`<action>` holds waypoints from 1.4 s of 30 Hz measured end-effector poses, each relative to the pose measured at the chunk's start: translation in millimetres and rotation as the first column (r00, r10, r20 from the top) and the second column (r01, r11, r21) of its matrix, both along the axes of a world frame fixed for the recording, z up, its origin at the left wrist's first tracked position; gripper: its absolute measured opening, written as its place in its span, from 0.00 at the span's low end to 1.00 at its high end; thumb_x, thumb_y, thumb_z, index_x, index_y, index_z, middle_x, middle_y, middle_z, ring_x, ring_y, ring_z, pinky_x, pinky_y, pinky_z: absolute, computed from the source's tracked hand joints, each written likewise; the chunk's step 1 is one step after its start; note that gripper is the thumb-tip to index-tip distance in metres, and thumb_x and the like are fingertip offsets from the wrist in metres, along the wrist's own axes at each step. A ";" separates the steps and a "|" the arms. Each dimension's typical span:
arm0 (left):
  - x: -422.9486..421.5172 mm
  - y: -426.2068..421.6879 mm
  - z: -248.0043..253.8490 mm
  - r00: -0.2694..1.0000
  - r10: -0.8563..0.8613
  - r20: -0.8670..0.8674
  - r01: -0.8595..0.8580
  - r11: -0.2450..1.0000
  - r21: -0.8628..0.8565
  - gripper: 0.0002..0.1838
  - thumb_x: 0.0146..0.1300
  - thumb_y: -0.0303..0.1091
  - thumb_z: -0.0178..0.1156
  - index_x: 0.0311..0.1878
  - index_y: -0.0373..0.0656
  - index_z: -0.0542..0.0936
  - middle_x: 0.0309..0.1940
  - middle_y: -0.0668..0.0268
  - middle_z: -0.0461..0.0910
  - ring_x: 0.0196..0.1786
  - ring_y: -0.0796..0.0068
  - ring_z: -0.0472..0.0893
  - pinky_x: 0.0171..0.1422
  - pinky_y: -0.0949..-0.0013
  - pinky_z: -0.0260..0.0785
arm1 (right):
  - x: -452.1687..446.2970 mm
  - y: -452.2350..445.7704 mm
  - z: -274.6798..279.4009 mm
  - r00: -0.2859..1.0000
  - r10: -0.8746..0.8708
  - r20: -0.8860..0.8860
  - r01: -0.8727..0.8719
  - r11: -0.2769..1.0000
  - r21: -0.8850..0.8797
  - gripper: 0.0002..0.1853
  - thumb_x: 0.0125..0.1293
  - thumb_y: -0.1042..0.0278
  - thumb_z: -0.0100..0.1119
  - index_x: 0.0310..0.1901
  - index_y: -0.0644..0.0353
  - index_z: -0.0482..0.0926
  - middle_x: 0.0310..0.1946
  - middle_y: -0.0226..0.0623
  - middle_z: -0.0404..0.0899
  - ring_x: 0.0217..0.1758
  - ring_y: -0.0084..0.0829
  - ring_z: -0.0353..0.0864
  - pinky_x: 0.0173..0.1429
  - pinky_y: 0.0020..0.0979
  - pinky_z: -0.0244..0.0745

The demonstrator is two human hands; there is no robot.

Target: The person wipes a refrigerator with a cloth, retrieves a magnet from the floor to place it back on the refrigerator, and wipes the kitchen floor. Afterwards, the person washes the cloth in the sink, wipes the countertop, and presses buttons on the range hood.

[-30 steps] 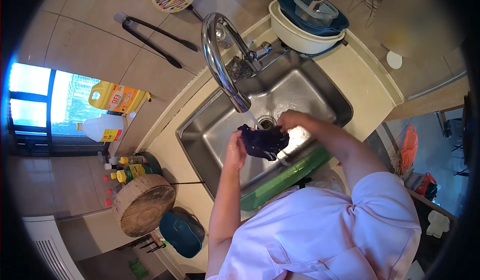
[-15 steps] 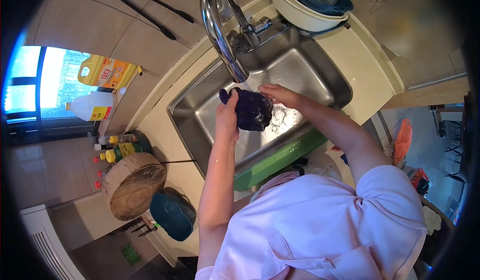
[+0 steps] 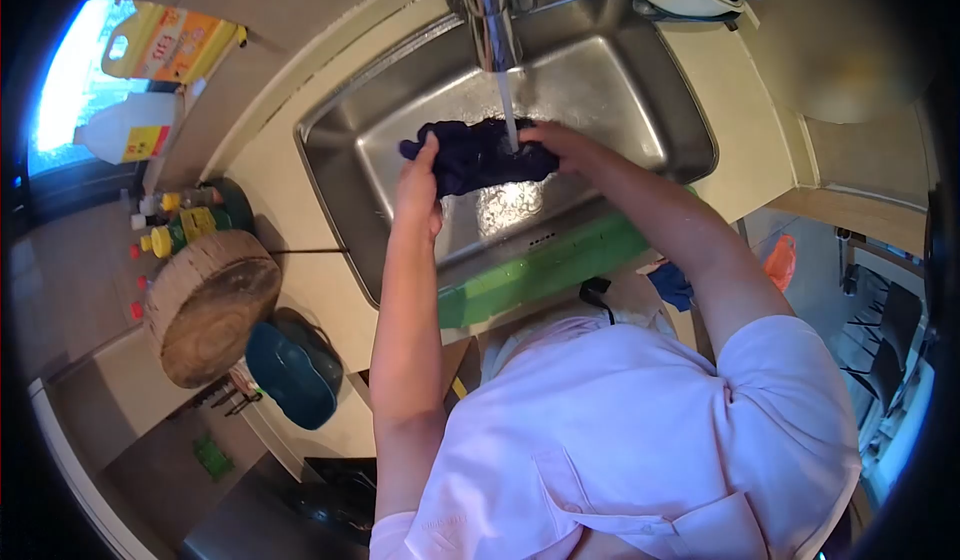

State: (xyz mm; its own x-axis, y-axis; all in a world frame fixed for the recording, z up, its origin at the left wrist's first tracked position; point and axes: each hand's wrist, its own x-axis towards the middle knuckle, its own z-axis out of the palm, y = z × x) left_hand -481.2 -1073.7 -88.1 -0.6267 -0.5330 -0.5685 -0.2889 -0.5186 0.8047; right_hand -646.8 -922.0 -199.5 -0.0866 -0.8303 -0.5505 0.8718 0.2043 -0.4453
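- A person's two bare hands work over a stainless-steel sink, clamped on either end of a dark navy, rumpled piece of fabric point(image 3: 470, 165), with water from a curved chrome faucet point(image 3: 490, 20) falling onto it
- The left hand point(image 3: 415, 195) grips the fabric's left end, thumb on top, while the right hand point(image 3: 565, 148) has hold of the right end, close beside the clear stream of water point(image 3: 506, 100)
- The cloth hangs between the hands, above the basin of the sink point(image 3: 620, 90) and on the far side of a translucent green plastic guard point(image 3: 550, 260) along the near rim
- Soft and limp by its folds, the fabric looks unlikely to hold a shape and should sag wherever it lacks support; breakage seems no concern
- Soaked, it would likely weigh more than when dry, its loose middle pulling downward, and the wet surface could slide under a light pinch
- A full-fingered grip on the gathered bulk at each end appears the surest hold, better than fingertips on a single thin fold
- Whether the cloth carries suds, which would make it slicker, cannot be told
- On the cream tabletop point(image 3: 330, 205) to the left stands a thick round wooden block point(image 3: 215, 320)
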 end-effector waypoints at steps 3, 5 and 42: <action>-5.7 21.4 -37.4 0.966 -0.047 0.254 -0.013 0.973 0.230 0.31 0.65 0.56 0.50 0.64 0.44 0.65 0.64 0.54 0.64 0.62 0.52 0.68 0.60 0.34 0.61 | -1.9 6.8 13.3 0.914 -0.009 -0.406 0.137 0.948 0.288 0.18 0.54 0.75 0.61 0.48 0.65 0.73 0.37 0.40 0.80 0.36 0.32 0.82 0.39 0.30 0.80; -11.7 36.3 -74.0 0.963 0.016 0.268 -0.135 0.892 0.431 0.35 0.64 0.61 0.47 0.68 0.50 0.59 0.69 0.52 0.54 0.66 0.43 0.61 0.57 0.21 0.52 | 22.7 4.2 52.6 0.769 0.168 -0.617 0.053 0.945 0.323 0.16 0.54 0.74 0.63 0.45 0.63 0.75 0.37 0.39 0.80 0.34 0.30 0.81 0.37 0.30 0.79; 45.3 -24.4 -65.9 0.920 0.334 0.204 -0.388 0.850 0.356 0.38 0.61 0.45 0.57 0.72 0.47 0.54 0.73 0.61 0.46 0.72 0.57 0.52 0.68 0.34 0.46 | -93.7 137.3 -108.3 -0.545 0.690 -0.476 -0.414 0.272 0.869 0.24 0.47 0.75 0.58 0.51 0.55 0.76 0.49 0.54 0.72 0.58 0.53 0.71 0.64 0.42 0.65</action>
